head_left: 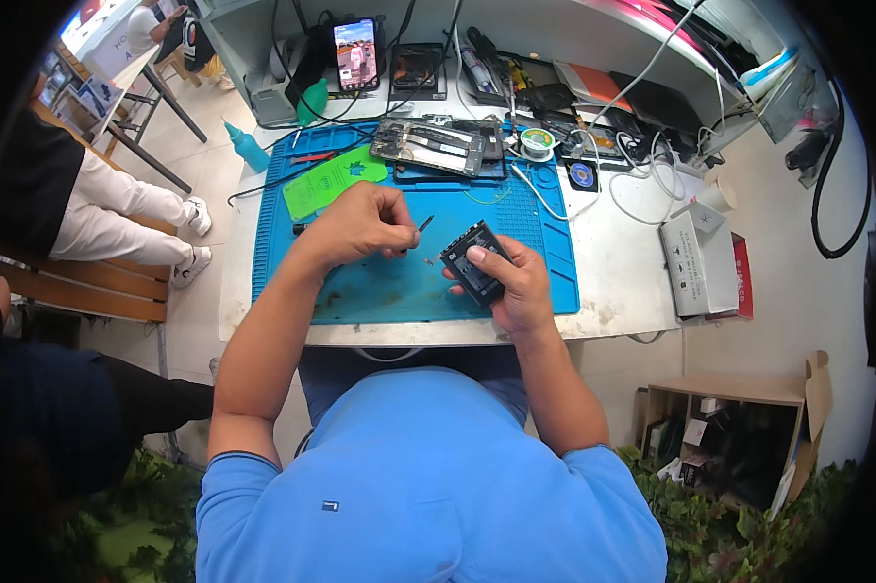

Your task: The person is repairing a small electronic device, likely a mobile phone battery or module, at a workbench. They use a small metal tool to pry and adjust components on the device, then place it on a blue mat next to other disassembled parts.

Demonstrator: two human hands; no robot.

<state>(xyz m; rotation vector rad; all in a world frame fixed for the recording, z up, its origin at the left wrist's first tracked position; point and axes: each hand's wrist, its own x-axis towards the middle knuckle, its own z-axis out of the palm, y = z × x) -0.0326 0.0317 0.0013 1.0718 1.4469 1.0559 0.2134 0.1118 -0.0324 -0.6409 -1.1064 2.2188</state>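
My right hand (516, 282) grips a small black rectangular phone part (472, 262), tilted, just above the blue work mat (545, 243). My left hand (360, 225) pinches a thin dark tool, probably tweezers (424, 223), whose tip points toward the part. A tiny dark piece (428, 260) lies on the mat between the two hands. An opened phone (430, 146) lies flat at the mat's far edge.
A green card (329, 183) rests on the mat's left. Behind stand a lit phone on a holder (355, 53), a solder spool (536, 143), cables and a white box (695, 257). A seated person's legs (117, 219) are at the left.
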